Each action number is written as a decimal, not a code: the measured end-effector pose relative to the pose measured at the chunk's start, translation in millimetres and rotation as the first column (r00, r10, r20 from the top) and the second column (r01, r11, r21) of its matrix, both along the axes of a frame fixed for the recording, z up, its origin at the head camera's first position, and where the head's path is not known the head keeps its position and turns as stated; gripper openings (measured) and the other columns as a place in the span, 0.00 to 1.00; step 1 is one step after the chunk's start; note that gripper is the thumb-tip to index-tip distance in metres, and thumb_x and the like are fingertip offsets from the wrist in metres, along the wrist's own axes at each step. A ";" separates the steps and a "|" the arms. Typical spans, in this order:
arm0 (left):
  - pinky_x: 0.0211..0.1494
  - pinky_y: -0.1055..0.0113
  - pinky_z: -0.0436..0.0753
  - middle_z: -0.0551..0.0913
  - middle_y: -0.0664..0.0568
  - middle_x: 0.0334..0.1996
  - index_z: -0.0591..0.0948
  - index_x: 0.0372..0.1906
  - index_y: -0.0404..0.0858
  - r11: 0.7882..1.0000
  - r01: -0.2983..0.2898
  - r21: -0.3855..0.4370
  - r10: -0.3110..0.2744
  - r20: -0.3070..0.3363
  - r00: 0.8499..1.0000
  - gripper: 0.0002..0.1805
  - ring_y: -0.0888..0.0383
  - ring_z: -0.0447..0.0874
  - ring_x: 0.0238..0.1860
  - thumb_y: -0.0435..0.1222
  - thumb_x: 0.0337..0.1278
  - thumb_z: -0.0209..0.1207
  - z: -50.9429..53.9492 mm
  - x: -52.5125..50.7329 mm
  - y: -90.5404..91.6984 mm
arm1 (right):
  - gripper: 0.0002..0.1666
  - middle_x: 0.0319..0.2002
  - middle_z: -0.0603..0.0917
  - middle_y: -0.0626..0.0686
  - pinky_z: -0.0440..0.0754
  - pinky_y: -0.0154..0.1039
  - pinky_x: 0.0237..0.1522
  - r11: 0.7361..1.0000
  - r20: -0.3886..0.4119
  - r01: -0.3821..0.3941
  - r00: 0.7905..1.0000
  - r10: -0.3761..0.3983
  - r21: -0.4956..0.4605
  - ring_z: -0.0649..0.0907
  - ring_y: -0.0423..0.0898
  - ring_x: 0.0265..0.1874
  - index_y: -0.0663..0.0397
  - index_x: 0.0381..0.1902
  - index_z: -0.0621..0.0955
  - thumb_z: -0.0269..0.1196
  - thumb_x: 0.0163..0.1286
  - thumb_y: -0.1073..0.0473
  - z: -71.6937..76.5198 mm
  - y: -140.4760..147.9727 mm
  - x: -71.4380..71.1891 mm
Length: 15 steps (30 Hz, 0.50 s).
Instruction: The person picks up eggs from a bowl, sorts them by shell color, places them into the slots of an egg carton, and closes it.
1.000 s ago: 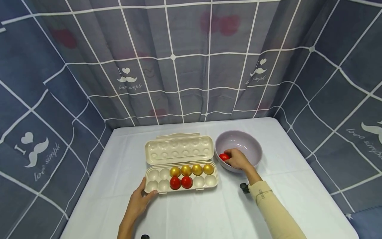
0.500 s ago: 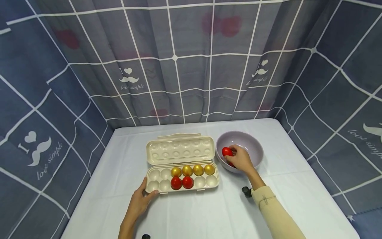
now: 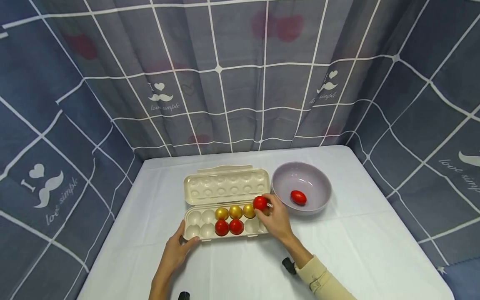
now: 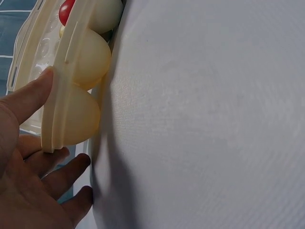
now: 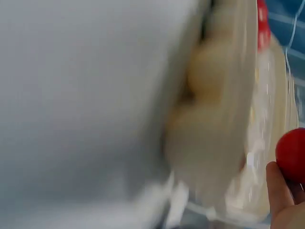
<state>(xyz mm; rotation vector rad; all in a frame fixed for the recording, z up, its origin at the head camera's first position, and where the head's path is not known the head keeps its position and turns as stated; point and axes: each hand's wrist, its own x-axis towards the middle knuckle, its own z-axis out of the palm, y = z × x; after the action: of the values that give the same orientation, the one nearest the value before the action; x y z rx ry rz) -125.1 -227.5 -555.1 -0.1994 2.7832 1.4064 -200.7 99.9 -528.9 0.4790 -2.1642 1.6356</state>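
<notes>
A cream plastic egg box [image 3: 194,231] lies with its lid laid back. In its tray, gold eggs [image 3: 235,212] stand in the back row and two red eggs [image 3: 236,226] in the front row. My left hand [image 3: 173,253] grips the box's left end, the thumb [image 4: 35,95] on the rim and fingers beneath. Over the tray's right end, my right hand [image 3: 278,219] pinches a red egg [image 3: 259,203], which hides part of the back row. That egg [image 5: 291,155] also shows in the blurred right wrist view.
A mauve bowl [image 3: 318,183] stands right of the box with one red egg [image 3: 298,197] in it. White cloth [image 3: 232,271] covers the table. Dark checked curtains [image 3: 240,96] close off the back and sides.
My right hand has lifted a red egg out of the bowl and carried it left over the egg box. My left hand keeps its hold on the box.
</notes>
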 end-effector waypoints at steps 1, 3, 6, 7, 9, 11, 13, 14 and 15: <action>0.74 0.43 0.55 0.55 0.32 0.72 0.51 0.75 0.25 1.000 0.002 0.004 -0.002 -0.005 1.000 0.52 0.36 0.53 0.73 0.47 0.60 0.67 -0.1 -0.4 0.7 | 0.26 0.43 0.82 0.59 0.87 0.51 0.39 0.999 0.022 -0.031 0.999 0.031 -0.010 0.85 0.55 0.40 0.66 0.50 0.79 0.74 0.52 0.73 -2.7 -5.5 4.2; 0.74 0.43 0.55 0.55 0.31 0.72 0.51 0.75 0.24 1.000 0.005 0.007 -0.005 -0.009 1.000 0.52 0.35 0.53 0.73 0.47 0.59 0.67 -0.6 -1.0 1.6 | 0.27 0.43 0.84 0.58 0.87 0.52 0.40 0.998 0.079 -0.068 0.994 0.069 -0.014 0.86 0.55 0.40 0.64 0.50 0.80 0.75 0.52 0.72 -8.9 -13.4 10.8; 0.74 0.43 0.55 0.54 0.32 0.73 0.51 0.74 0.24 1.000 0.007 0.002 -0.007 -0.007 1.000 0.52 0.36 0.52 0.73 0.48 0.59 0.67 -0.5 -0.9 2.0 | 0.28 0.44 0.83 0.58 0.86 0.51 0.43 0.994 0.163 -0.105 0.981 0.108 -0.025 0.85 0.55 0.41 0.65 0.52 0.80 0.75 0.52 0.72 -16.5 -19.6 17.7; 0.74 0.43 0.55 0.54 0.32 0.73 0.51 0.74 0.24 1.000 0.006 -0.002 -0.006 -0.007 1.000 0.52 0.35 0.52 0.73 0.48 0.59 0.67 -0.6 -0.9 1.8 | 0.29 0.45 0.83 0.58 0.86 0.50 0.44 0.993 0.187 -0.114 0.975 0.116 -0.021 0.85 0.55 0.42 0.66 0.53 0.80 0.75 0.52 0.72 -18.5 -20.6 19.3; 0.74 0.43 0.55 0.54 0.31 0.73 0.51 0.75 0.24 1.000 0.001 -0.009 -0.001 -0.005 1.000 0.52 0.35 0.52 0.73 0.48 0.59 0.67 -0.2 -0.6 1.2 | 0.30 0.47 0.82 0.58 0.86 0.46 0.45 0.990 0.222 -0.139 0.965 0.140 -0.020 0.84 0.55 0.43 0.67 0.55 0.79 0.74 0.53 0.72 -21.4 -21.8 20.8; 0.74 0.43 0.55 0.54 0.31 0.73 0.51 0.75 0.24 1.000 -0.003 -0.012 0.003 -0.007 1.000 0.52 0.35 0.52 0.73 0.48 0.59 0.67 0.1 -0.4 0.7 | 0.30 0.48 0.82 0.58 0.86 0.44 0.48 0.985 0.242 -0.171 0.956 0.168 -0.007 0.84 0.55 0.46 0.67 0.56 0.78 0.73 0.54 0.72 -22.2 -22.1 21.6; 0.74 0.43 0.54 0.54 0.31 0.73 0.51 0.74 0.24 1.000 -0.004 -0.009 0.004 -0.010 1.000 0.52 0.35 0.52 0.73 0.47 0.60 0.67 0.0 -0.4 0.2 | 0.30 0.49 0.82 0.58 0.85 0.43 0.50 0.981 0.245 -0.195 0.952 0.183 0.024 0.83 0.55 0.48 0.67 0.56 0.78 0.73 0.55 0.73 -23.0 -22.0 21.4; 0.74 0.43 0.54 0.54 0.31 0.73 0.51 0.74 0.24 1.000 -0.002 -0.005 0.002 -0.011 1.000 0.52 0.35 0.52 0.73 0.47 0.60 0.67 -0.1 -0.3 0.2 | 0.30 0.49 0.82 0.58 0.84 0.43 0.50 0.978 0.245 -0.203 0.951 0.188 0.038 0.83 0.55 0.48 0.66 0.56 0.78 0.72 0.54 0.73 -23.4 -21.9 21.3; 0.74 0.43 0.55 0.54 0.31 0.73 0.51 0.74 0.24 1.000 -0.001 0.001 0.001 -0.012 1.000 0.51 0.35 0.52 0.73 0.47 0.60 0.67 -0.1 -0.2 0.4 | 0.29 0.48 0.82 0.58 0.84 0.43 0.51 0.976 0.241 -0.209 0.952 0.190 0.056 0.83 0.54 0.48 0.66 0.55 0.78 0.72 0.54 0.73 -23.3 -21.6 21.6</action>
<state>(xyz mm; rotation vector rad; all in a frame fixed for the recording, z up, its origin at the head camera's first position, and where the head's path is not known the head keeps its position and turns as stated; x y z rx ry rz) -125.3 -227.1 -555.2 -0.1937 2.7923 1.4133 -179.1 78.3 -552.3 0.5699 -2.4311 1.7953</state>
